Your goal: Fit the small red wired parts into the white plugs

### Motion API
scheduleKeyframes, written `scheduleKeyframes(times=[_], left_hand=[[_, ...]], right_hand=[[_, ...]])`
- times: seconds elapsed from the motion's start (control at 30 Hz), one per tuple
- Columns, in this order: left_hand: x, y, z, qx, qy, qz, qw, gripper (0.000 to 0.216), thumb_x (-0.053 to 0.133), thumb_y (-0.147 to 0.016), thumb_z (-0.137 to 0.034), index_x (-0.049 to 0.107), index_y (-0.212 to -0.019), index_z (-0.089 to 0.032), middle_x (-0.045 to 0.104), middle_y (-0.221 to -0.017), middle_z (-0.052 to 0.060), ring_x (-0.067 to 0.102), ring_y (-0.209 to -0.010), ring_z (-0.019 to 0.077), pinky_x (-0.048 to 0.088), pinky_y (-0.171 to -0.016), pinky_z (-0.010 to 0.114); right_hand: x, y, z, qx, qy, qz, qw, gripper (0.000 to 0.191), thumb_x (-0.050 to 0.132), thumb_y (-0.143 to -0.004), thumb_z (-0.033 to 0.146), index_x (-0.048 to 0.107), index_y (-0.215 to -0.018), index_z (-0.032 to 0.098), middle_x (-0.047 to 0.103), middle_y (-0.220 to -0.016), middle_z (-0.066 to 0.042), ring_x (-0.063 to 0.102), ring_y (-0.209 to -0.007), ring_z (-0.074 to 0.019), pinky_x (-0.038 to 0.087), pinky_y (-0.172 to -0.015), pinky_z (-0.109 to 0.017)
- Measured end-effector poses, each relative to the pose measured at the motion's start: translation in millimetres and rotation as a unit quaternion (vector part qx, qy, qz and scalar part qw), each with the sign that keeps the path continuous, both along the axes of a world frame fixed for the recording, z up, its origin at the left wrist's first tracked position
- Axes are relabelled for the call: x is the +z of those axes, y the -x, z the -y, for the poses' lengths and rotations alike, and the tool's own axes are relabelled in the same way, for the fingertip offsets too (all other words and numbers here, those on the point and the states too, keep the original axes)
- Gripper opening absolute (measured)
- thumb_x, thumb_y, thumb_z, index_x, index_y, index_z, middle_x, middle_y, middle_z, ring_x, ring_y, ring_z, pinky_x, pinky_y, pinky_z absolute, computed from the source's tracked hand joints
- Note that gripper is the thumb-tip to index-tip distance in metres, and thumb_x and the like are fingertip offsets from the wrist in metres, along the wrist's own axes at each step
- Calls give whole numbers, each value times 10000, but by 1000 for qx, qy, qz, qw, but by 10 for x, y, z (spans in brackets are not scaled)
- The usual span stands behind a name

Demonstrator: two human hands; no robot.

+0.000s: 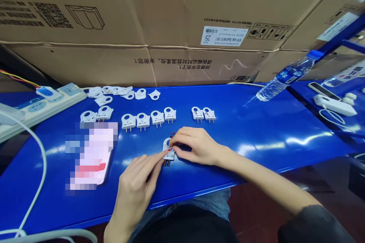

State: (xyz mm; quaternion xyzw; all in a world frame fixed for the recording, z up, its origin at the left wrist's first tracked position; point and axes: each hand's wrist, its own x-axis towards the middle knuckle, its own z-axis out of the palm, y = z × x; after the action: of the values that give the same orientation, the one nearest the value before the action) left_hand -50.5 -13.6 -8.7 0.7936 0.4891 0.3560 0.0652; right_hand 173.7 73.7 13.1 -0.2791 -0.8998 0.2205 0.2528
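A white plug [170, 156] with a ring-shaped handle lies near the front of the blue table, its metal pins toward me. My left hand [139, 176] holds it from the left, fingertips pressed on its body. From the right, my right hand [196, 145] pinches at the plug's ring side, where small red and dark wire bits [172, 135] show. What exactly the right fingertips grip is too small to tell. Behind my hands stand several similar white plugs [143, 120] in a row, with two more plugs [197, 113] to the right, red and dark bits on them.
Loose white ring-shaped covers [140, 93] lie at the back. A phone [94, 155], partly blurred out, rests left of my hands. A power strip [42, 108] and white cable [42, 155] occupy the left side. Cardboard boxes [114, 60] wall the back; a water bottle [285, 78] leans at right.
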Motion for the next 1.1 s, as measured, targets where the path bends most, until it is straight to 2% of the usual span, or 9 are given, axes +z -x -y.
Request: scheduleKeyframes(times=[0.3, 0.5, 0.73, 0.93, 1.1], left_hand=[[-35, 1, -3, -13, 3, 8, 1000, 299, 623, -997, -167, 676, -1277, -256, 806, -1086, 2, 743, -861, 154, 563, -925, 329], [-34, -2, 4, -8, 3, 2, 1000, 298, 592, -1020, -185, 653, -1300, -267, 806, -1102, 9, 757, -873, 164, 563, -949, 365], [-31, 2, 5, -17, 0, -3, 1000, 296, 614, -1007, -157, 650, -1280, -266, 795, -1119, 2, 757, -936, 159, 535, -1004, 349], [-53, 15, 9, -24, 1, -7, 1000, 317, 610, -1010, -159, 645, -1304, -271, 792, -1147, 8, 760, -958, 169, 535, -1024, 363], [-70, 32, 12, -35, -2, -10, 999, 329, 615, -998, -137, 659, -1302, -255, 795, -1164, 14, 764, -993, 170, 530, -1049, 360]], right_hand=[[-16, 11, 10, 3, -21, 5, 1000, 136, 539, -1028, 214, 662, -1088, 210, 765, -1005, -45, 687, -912, -177, 536, -818, -302], [-1, 4, 6, 7, -31, 16, 999, 110, 541, -1011, 215, 648, -991, 201, 744, -940, -45, 659, -845, -176, 506, -749, -289], [-4, 4, 9, -6, -20, 15, 1000, 109, 570, -984, 203, 643, -1065, 207, 754, -964, -38, 663, -852, -174, 502, -750, -284], [1, 18, 27, 0, -23, 1, 1000, 130, 550, -1014, 223, 653, -1090, 199, 765, -996, -42, 679, -892, -178, 520, -775, -286], [30, 17, 29, 6, -49, 15, 999, 156, 516, -1056, 249, 656, -1099, 193, 767, -996, -49, 666, -885, -170, 520, -738, -278]])
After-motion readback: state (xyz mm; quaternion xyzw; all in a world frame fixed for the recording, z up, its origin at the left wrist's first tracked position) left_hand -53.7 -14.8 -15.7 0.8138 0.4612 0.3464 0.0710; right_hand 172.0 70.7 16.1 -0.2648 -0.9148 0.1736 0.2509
